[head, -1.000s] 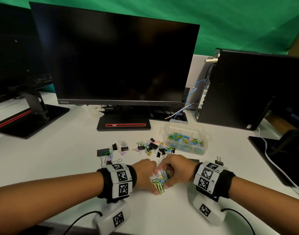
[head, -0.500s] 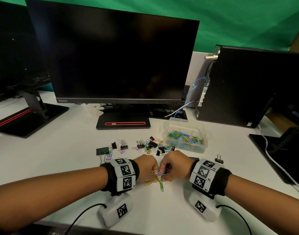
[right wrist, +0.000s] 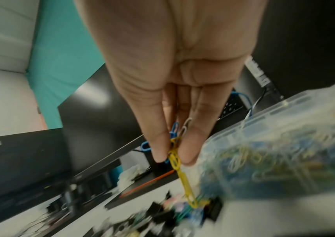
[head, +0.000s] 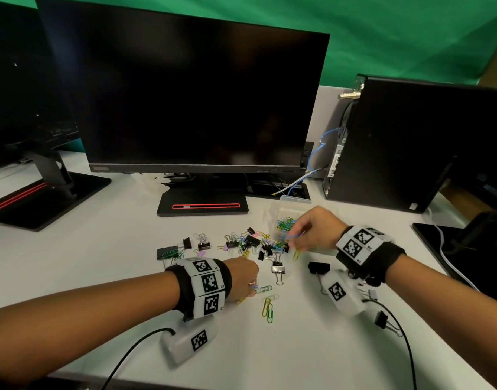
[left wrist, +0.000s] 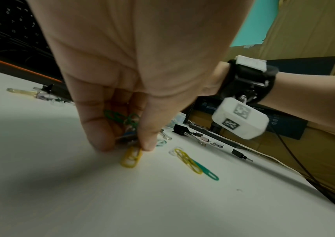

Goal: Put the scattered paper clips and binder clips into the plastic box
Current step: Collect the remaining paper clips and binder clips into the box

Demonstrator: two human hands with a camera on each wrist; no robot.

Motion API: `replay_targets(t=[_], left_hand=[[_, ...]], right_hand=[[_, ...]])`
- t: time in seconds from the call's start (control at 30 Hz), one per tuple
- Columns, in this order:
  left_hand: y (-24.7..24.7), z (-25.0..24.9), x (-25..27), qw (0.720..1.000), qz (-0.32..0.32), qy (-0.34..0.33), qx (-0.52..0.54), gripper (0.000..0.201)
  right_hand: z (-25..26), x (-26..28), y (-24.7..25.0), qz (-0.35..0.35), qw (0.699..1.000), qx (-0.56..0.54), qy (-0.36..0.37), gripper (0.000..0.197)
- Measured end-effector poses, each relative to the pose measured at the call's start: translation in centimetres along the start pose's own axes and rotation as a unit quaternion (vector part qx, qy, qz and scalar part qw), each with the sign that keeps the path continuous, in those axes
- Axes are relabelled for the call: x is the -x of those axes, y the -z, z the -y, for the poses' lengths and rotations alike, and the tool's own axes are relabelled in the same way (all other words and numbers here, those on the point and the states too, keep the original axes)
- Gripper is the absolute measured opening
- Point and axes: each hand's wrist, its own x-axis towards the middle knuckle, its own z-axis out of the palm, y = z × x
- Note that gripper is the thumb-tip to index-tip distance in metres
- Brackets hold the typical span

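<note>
Close to the person, a yellow clip and a green clip lie together on the white desk. Just past them, the left hand is down on the desk, its fingers curled around a small bunch of paper clips. Farther off, the right hand pinches a few clips tight beside the box. Binder clips lie in a pile left of the box.

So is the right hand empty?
No, the right hand pinches a few paper clips, with a yellow chain hanging down.
</note>
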Motion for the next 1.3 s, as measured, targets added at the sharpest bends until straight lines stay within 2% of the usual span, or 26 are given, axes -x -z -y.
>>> replay_targets(t=[0.07, 0.17, 0.27, 0.37, 0.47, 0.53, 0.63, 0.73, 0.83, 1.07, 1.2, 1.23, 1.3], left_hand=[[-0.1, 0.0, -0.1, 1.0, -0.008, -0.006, -0.004, 0.034], [-0.1, 0.0, 0.1, 1.0, -0.018, -0.016, -0.009, 0.031], [-0.1, 0.0, 0.0, 0.999, -0.029, -0.023, -0.016, 0.016], [0.0, 0.0, 0.0, 0.999, -0.032, -0.019, -0.009, 0.029], [0.1, 0.0, 0.0, 0.999, -0.032, -0.019, -0.007, 0.026], [0.2, 0.0, 0.0, 0.999, -0.03, -0.018, -0.001, 0.029], [0.3, 0.0, 0.0, 0.999, -0.029, -0.019, 0.008, 0.031], [0.2, 0.1, -0.1, 0.999, -0.029, -0.022, 0.009, 0.03], [0.2, 0.2, -0.2, 0.999, -0.025, -0.023, 0.012, 0.029], [0.5, 1.2, -1.5, 0.999, -0.021, -0.036, 0.034, 0.012], [1.3, 2.1, -2.8, 0.99, 0.001, -0.009, 0.141, 0.016], [1.6, 2.3, -2.9, 0.988, 0.005, -0.005, 0.155, 0.014], [2.4, 2.8, -3.4, 0.985, -0.007, -0.007, 0.171, 0.023]], right_hand=[[-0.5, -1.0, 1.3, -0.046, 0.999, -0.01, -0.009, 0.006], [-2.0, -2.1, 2.2, -0.091, 0.995, 0.001, -0.028, 0.005], [-3.5, -2.8, 2.1, -0.103, 0.994, 0.011, -0.048, 0.005], [-4.4, -3.1, 1.8, -0.108, 0.992, 0.036, -0.052, 0.011], [-4.8, -3.4, 1.6, -0.106, 0.991, 0.066, -0.055, 0.023], [-4.8, -3.3, 1.5, -0.1, 0.985, 0.129, -0.054, 0.031], [-4.6, -3.3, 1.0, -0.063, 0.981, 0.178, -0.044, 0.036], [-3.7, -3.3, 0.1, -0.009, 0.979, 0.202, -0.009, 0.037], [-3.0, -3.4, -0.5, 0.014, 0.976, 0.217, 0.007, 0.037], [-2.9, -2.6, 0.9, -0.021, 0.959, 0.28, -0.038, 0.028], [-2.4, -0.8, 0.7, -0.073, 0.966, 0.241, 0.054, 0.02], [-2.0, -0.2, 0.4, -0.057, 0.967, 0.236, 0.08, 0.019], [-1.2, 1.2, -0.6, 0.002, 0.961, 0.249, 0.122, 0.019]])
